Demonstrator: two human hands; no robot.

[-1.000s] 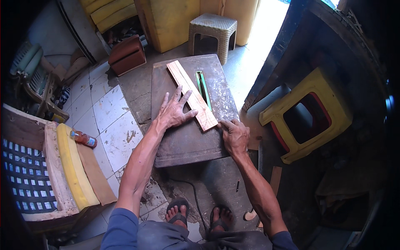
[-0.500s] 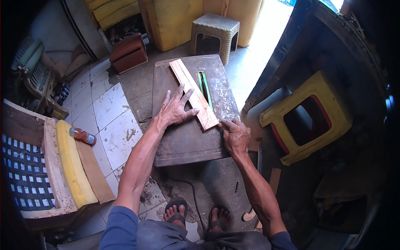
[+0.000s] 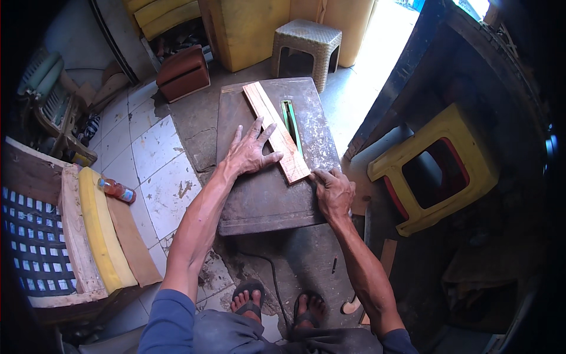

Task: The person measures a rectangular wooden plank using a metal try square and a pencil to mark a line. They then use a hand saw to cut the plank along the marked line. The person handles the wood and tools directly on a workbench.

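A flat wooden board (image 3: pixel 274 130) lies slantwise on a worn dark work table (image 3: pixel 265 203). My left hand (image 3: pixel 253 150) is open, its fingers spread against the board's left edge and top, with the thumb near the lower end. At the board's near right corner is my right hand (image 3: pixel 335 190), fingers curled and pressed together, their tips touching or almost touching the wood. Whatever they may pinch is hidden. Just right of the board, a narrow slot lined with green strips (image 3: pixel 292 127) is cut into the table top.
A woven-pattern stool (image 3: pixel 308 38) stands beyond the table. To the right lies a yellow frame (image 3: pixel 389 162) with a red inner edge. At left are a webbed wooden seat frame (image 3: pixel 71 224) and a bottle (image 3: pixel 117 190). A cable (image 3: pixel 275 277) runs near my sandalled feet.
Both hands and the board keep practically the same place on the table. Only the view has shifted very slightly.
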